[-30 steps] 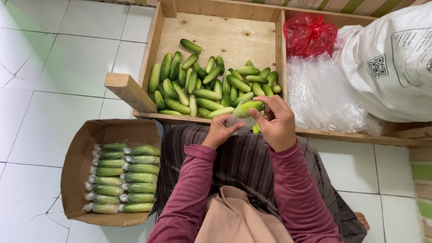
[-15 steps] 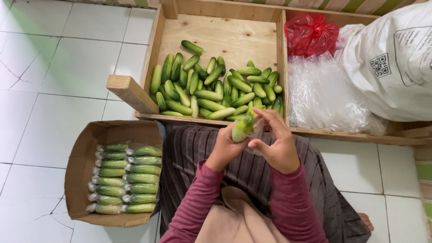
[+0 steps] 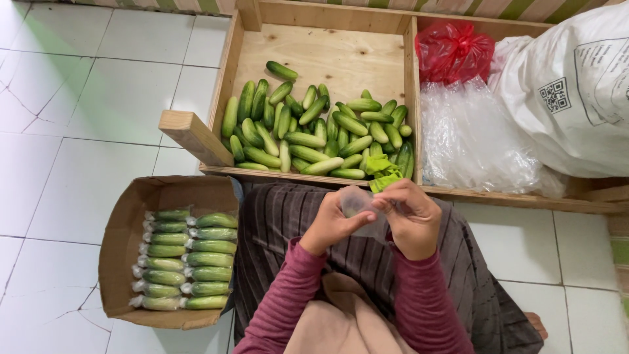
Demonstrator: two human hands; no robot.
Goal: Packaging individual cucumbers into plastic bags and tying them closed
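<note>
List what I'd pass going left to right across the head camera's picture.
Cardboard box of wrapped cucumbers → left hand → small clear bag → right hand → heap of clear plastic bags → large white sack.

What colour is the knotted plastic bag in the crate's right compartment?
Red, translucent plastic bag, clearest in the head view, lying behind the clear bags.

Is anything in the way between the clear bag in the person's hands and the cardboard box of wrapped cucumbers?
Nothing visible. Both hands hold the clear bag over the lap; the box sits open on the floor to the person's left, with only the skirt between.
</note>
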